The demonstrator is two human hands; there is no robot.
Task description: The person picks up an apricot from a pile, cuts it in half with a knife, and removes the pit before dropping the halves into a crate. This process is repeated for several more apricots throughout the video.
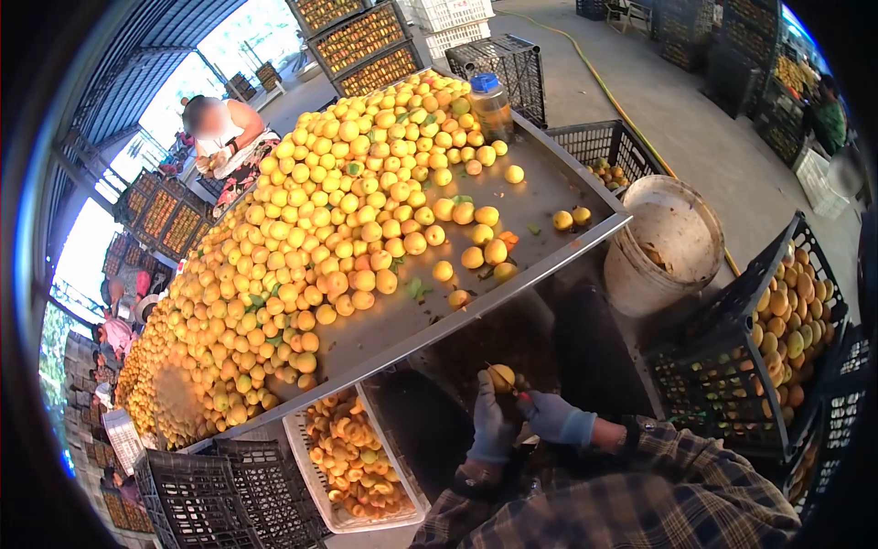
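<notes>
In grey work gloves, both hands are close together over my lap, below the metal table's front edge. My left hand [494, 425] is closed around a yellow apricot [500, 377], held up between thumb and fingers. Beside it, my right hand [558, 418] is closed on a small red-handled tool [524, 397]; its working end is too small and dark to make out against the fruit. A large heap of whole apricots [347, 192] covers much of the table [585, 188]. Cut, opened apricots [352, 457] fill a white crate [413, 485] to my left.
A dirty white bucket [631, 274] stands right of the table corner. Black crates of apricots [791, 320] are at my right, and folded black crates [229, 494] at lower left. A blue-capped jar [492, 105] sits on the table. Another person [233, 137] sits across it.
</notes>
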